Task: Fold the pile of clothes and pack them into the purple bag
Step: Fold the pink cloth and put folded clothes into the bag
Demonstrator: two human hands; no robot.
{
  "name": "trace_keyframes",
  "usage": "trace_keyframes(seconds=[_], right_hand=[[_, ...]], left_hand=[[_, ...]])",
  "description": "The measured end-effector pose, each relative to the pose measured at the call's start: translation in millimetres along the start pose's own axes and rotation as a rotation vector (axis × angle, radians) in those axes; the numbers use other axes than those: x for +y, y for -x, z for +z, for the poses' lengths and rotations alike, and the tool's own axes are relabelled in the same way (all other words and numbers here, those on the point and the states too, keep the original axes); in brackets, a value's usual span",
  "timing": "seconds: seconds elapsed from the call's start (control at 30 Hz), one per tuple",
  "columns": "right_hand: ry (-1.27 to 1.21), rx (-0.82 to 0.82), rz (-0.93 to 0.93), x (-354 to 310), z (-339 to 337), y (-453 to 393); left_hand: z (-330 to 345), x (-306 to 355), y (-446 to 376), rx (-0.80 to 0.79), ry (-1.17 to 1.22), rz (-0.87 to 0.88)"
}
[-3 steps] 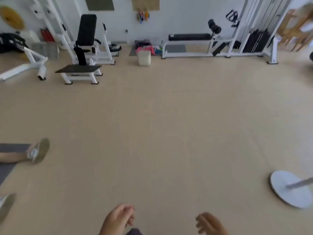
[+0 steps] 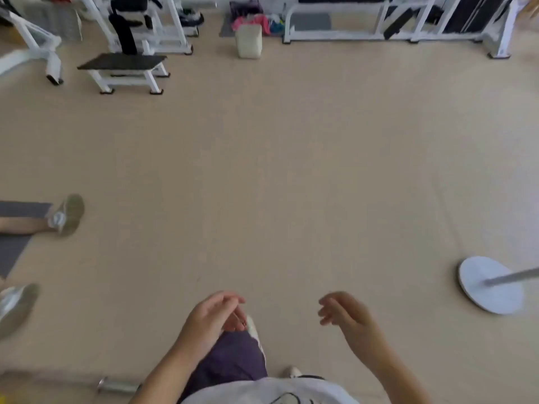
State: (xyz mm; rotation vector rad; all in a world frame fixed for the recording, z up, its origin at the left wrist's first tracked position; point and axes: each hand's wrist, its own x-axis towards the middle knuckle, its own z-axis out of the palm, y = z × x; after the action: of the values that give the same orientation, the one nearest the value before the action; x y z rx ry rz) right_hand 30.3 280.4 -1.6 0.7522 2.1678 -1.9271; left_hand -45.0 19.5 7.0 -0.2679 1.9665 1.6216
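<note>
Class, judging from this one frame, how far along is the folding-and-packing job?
Nothing looks done: no folded clothes show. Nothing is in hand: the left hand and right hand hang loosely curled and hold nothing above bare floor. All is left: a pile of clothes lies far off by the wall; whether a purple bag is there cannot be told.

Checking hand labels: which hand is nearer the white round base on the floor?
Right. The right hand hangs beside the white round base, open floor between; the left hand is farther off, beyond the right.
</note>
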Motion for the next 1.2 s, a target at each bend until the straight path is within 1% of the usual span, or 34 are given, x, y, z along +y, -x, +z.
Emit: trace_keyframes(seconds=[0.03, 0.1, 0.17, 0.3, 0.4, 0.47, 0.57, 0.67, 0.77, 0.83, 0.93, 1.0, 1.07, 1.2], right_hand=[[0.013, -0.035, -0.034, -22, 6, -20], [0.022, -0.13, -0.114, -46, 21, -50], [0.026, -0.191, -0.168, -76, 35, -89], [0.047, -0.231, -0.197, -136, 69, -188], [0.049, -0.236, -0.164, -175, 82, -248], [0.069, -0.232, -0.138, -196, 84, -284], [0.077, -0.189, -0.086, -217, 71, -330], [0.054, -0.128, -0.063, -232, 50, -381], [0.02, -0.076, -0.053, -247, 27, -442], [-0.011, -0.054, -0.06, -259, 13, -491], [-0.041, -0.071, -0.094, -297, -5, -578], [-0.067, -0.106, -0.107, -330, -16, -634], [-0.07, -0.152, -0.154, -372, -26, -692], [-0.01, -0.28, -0.22, -446, -31, -804]], left_hand=[[-1, 18, -15, -0.003, 0.005, 0.015], [-5, 32, -38, 0.001, 0.034, 0.068], [-15, 49, -73, 0.039, 0.077, 0.084], [-38, 92, -159, 0.073, 0.153, 0.083], [-56, 137, -219, 0.044, 0.148, 0.073], [-65, 174, -261, -0.017, 0.111, 0.101], [-66, 230, -323, -0.127, 0.018, 0.137], [-56, 286, -390, -0.232, -0.017, 0.191], [-39, 337, -461, -0.289, -0.03, 0.249], [-26, 367, -511, -0.297, -0.023, 0.261], [-8, 415, -582, -0.303, -0.012, 0.244], [-2, 447, -622, -0.278, -0.016, 0.214], [-1, 483, -662, -0.245, -0.023, 0.223], [-8, 538, -740, -0.16, -0.039, 0.217]])
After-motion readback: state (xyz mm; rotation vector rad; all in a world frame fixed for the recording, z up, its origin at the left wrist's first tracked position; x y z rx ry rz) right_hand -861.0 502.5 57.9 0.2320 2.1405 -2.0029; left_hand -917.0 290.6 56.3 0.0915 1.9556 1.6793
